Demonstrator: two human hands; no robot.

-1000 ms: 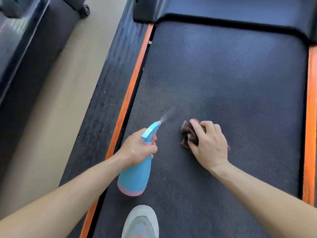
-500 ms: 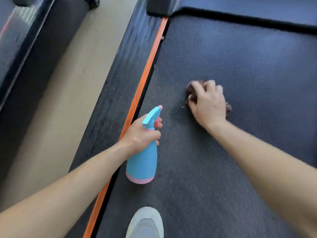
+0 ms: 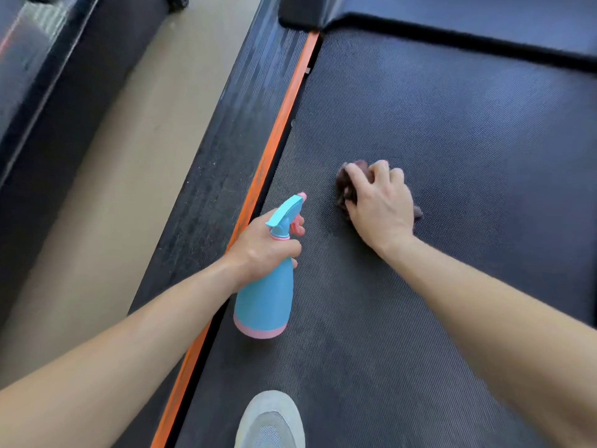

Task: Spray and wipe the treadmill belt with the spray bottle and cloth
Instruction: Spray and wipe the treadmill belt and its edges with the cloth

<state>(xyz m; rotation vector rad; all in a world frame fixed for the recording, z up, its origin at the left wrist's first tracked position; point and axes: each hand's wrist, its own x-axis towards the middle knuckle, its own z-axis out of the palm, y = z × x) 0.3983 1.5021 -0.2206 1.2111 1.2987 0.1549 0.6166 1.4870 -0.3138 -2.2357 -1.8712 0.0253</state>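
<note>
The dark textured treadmill belt (image 3: 452, 140) fills the right of the view. My left hand (image 3: 263, 245) grips the neck of a blue spray bottle (image 3: 265, 302) with a pink base, held upright over the belt's left edge, nozzle pointing up and right. My right hand (image 3: 379, 202) presses a crumpled dark brown cloth (image 3: 344, 185) onto the belt, fingers curled over it. The hand hides most of the cloth.
An orange strip (image 3: 277, 137) and a black side rail (image 3: 232, 150) run along the belt's left edge. Beige floor (image 3: 122, 189) lies left of the rail, with another dark machine (image 3: 42, 101) beyond. My grey shoe (image 3: 271, 421) stands on the belt at the bottom. The motor cover (image 3: 484, 17) closes the far end.
The spray mist seen a second ago is gone. My right hand slid the cloth away from me up the belt, then drew back a little. The bottle now stands more upright.
</note>
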